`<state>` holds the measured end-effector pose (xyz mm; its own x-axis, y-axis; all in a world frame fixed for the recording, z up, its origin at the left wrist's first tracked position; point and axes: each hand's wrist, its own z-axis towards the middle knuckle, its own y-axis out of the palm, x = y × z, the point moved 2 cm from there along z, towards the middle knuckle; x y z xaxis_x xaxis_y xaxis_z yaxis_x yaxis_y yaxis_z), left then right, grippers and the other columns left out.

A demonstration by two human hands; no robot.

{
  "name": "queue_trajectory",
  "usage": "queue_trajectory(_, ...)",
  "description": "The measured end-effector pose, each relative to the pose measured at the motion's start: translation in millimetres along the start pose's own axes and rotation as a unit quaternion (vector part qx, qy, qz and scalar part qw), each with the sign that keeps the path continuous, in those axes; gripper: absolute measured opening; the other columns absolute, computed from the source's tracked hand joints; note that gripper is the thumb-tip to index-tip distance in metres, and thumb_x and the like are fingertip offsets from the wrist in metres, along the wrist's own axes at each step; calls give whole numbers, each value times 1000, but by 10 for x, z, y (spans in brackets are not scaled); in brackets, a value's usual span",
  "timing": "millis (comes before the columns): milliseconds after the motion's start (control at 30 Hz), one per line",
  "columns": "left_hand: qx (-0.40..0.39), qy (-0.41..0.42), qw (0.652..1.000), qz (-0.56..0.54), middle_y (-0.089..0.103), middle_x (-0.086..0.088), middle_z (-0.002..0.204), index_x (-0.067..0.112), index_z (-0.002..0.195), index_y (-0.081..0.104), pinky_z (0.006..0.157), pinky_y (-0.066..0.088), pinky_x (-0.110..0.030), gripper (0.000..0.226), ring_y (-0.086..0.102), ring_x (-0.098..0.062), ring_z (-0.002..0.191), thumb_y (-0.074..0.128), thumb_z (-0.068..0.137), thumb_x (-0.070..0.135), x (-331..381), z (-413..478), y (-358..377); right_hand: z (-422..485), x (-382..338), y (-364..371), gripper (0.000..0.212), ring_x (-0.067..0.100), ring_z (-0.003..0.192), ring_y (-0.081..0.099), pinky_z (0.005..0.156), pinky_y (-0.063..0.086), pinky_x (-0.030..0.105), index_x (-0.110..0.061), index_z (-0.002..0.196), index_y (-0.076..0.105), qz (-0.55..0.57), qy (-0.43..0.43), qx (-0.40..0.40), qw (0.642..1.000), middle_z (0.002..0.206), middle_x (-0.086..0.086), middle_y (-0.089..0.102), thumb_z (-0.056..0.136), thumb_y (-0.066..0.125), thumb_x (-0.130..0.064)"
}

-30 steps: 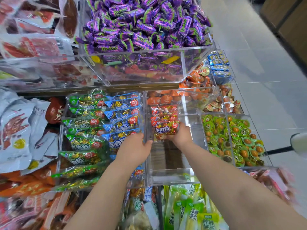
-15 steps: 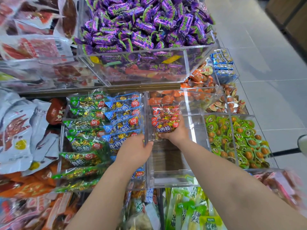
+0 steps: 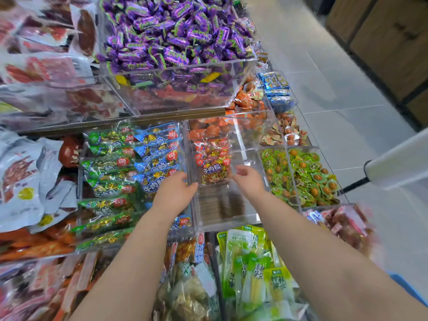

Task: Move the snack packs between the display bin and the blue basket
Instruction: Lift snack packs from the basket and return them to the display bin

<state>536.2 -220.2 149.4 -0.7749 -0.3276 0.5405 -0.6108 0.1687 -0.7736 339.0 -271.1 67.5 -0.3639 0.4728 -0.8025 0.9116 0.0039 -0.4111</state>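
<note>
Red beef-granule snack packs (image 3: 213, 163), stacked on edge at the far end of the clear acrylic display bin (image 3: 222, 218): to seat the front pack well I would press it flat against the stack, then draw my fingers off sideways so the pile does not tip toward me. My right hand (image 3: 249, 181) sits just beside that pack's near right corner, fingers loosely curled, holding nothing I can make out; my left hand (image 3: 176, 193), back up, reaches to the bin's left wall beside the blue packs (image 3: 159, 154), grip not discernible. Blue edge (image 3: 407, 288) at near right, probably the basket.
</note>
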Motion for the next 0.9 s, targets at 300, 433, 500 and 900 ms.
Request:
queue_trajectory(300, 68, 80, 991, -82, 58, 5, 85, 19, 107, 63, 72, 41, -30, 21, 57, -20, 85, 61, 86, 19, -72, -737, 147, -1405, 229, -416, 14, 12, 79, 56, 75, 45, 24, -22, 88, 62, 121, -108, 119, 980, 83, -3, 61, 88, 60, -8)
queue_trajectory(433, -73, 127, 987, -62, 57, 7, 72, 19, 96, 63, 65, 34, -24, 15, 55, -17, 76, 65, 82, 15, -112, -1123, 531, -1892, 868, -478, 17, 11, 70, 53, 62, 43, 20, -27, 85, 62, 158, -5, 165, 974, 75, -5, 58, 86, 60, -10)
queue_trajectory(500, -166, 147, 975, 0, 63, -1, 79, 17, 94, 64, 67, 37, -27, 14, 58, -22, 79, 65, 81, 14, -165, -1324, 801, -2142, 1322, -493, 14, 15, 72, 54, 63, 43, 24, -20, 93, 65, 163, 86, 185, 965, 78, -1, 59, 85, 60, -10)
queue_trajectory(900, -417, 108, 884, 179, 54, -10, 75, 18, 65, 52, 53, 35, -25, 24, 50, -15, 57, 57, 89, 23, -641, -2598, 2170, -4616, 3725, -469, 21, 11, 45, 44, 42, 30, 17, -12, 71, 48, 229, 426, 87, 871, 63, 5, 47, 90, 51, -6)
